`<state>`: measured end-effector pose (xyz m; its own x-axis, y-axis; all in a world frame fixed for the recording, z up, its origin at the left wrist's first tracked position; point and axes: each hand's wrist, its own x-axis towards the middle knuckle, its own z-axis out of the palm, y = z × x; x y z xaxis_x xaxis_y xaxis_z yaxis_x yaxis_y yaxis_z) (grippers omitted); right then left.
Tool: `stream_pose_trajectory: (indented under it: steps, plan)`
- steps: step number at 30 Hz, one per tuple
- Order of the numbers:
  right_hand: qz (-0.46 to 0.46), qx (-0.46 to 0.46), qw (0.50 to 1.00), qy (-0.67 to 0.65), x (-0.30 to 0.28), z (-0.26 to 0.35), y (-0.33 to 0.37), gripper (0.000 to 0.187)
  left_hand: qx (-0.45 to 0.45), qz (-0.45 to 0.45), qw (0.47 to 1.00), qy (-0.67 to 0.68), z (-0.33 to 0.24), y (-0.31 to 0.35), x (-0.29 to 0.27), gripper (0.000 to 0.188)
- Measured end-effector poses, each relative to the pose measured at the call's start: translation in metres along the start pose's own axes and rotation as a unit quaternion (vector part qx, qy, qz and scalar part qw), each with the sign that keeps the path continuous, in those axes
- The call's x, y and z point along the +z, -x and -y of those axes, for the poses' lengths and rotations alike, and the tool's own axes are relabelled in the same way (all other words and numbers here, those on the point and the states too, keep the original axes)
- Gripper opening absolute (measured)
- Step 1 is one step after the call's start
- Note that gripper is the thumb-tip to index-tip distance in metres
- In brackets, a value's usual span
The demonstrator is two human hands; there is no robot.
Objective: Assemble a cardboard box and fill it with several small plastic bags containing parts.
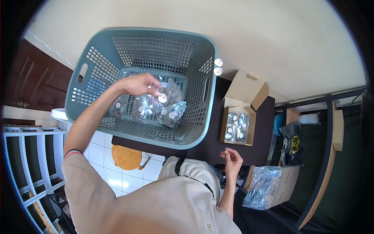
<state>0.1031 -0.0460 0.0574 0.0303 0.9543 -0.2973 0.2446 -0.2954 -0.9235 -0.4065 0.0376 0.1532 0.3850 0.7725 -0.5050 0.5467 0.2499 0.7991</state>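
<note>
My left hand (142, 84) reaches into a large grey-green plastic basket (152, 142). Its fingers are closed on a clear plastic packet (171, 93) with a round white sticker; what the packet contains is blurred. Below and around it, several similar packets (169, 117) lie on the basket floor. At the table's front edge is my right hand (233, 158), fingers curled together, with nothing seen in them. Just beyond it, an open cardboard box (249, 134) holds several stickered clear packets (237, 126).
Both basket and box stand on a dark table (265, 117). Two round stickers (218, 67) show at the basket's right rim. To the right are a shelf frame (319, 183) and a plastic-covered carton (269, 187). A round wooden stool (126, 156) stands below the table's front edge.
</note>
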Motion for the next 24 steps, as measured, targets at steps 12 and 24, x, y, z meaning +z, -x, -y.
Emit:
stream_pose_trajectory:
  steps: [12, 24]
  plan:
    - [0.237, -0.142, 0.941, -0.193, -0.028, 0.147, 0.004, 0.024, 0.183, -0.081, 0.867, 0.456, -0.174, 0.012, 0.284, 0.054]
    - [0.264, 0.057, 0.955, -0.122, -0.107, 0.053, -0.020, 0.017, 0.054, -0.298, 0.826, 0.475, -0.173, -0.088, 0.402, 0.023]
